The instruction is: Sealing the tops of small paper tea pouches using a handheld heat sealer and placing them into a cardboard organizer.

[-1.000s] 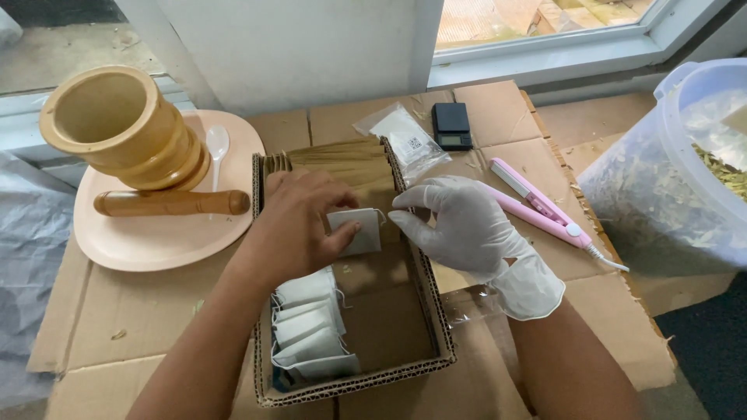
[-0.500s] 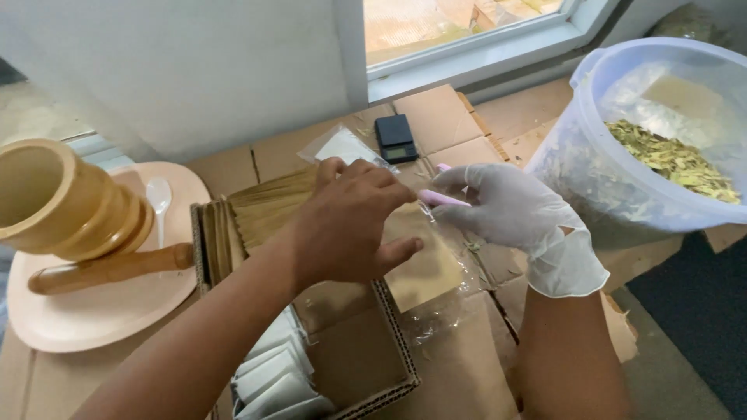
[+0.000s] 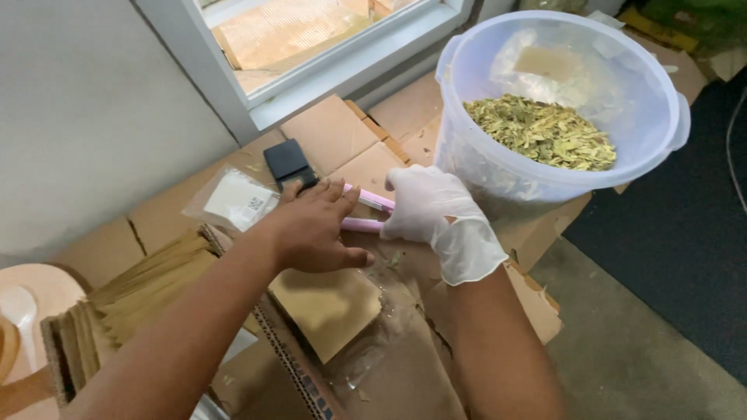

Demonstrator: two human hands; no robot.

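Flattened cardboard (image 3: 334, 128) carries a bucket (image 3: 498, 167), box (image 3: 303, 373), perhaps a scale (image 3: 289, 162).

The view swings right: the wooden mortar and pestle on the pink plate (image 3: 31, 292) slide off the left edge, and the clear bucket (image 3: 560, 101) of dried leaves now fills the far right. Both hands leave the cardboard box (image 3: 156, 311), where they held a small packet a second ago. The gloved right hand (image 3: 436, 218) now closes around the pink tool (image 3: 366, 210), and the bare left hand (image 3: 311, 229) lies flat just beside it.
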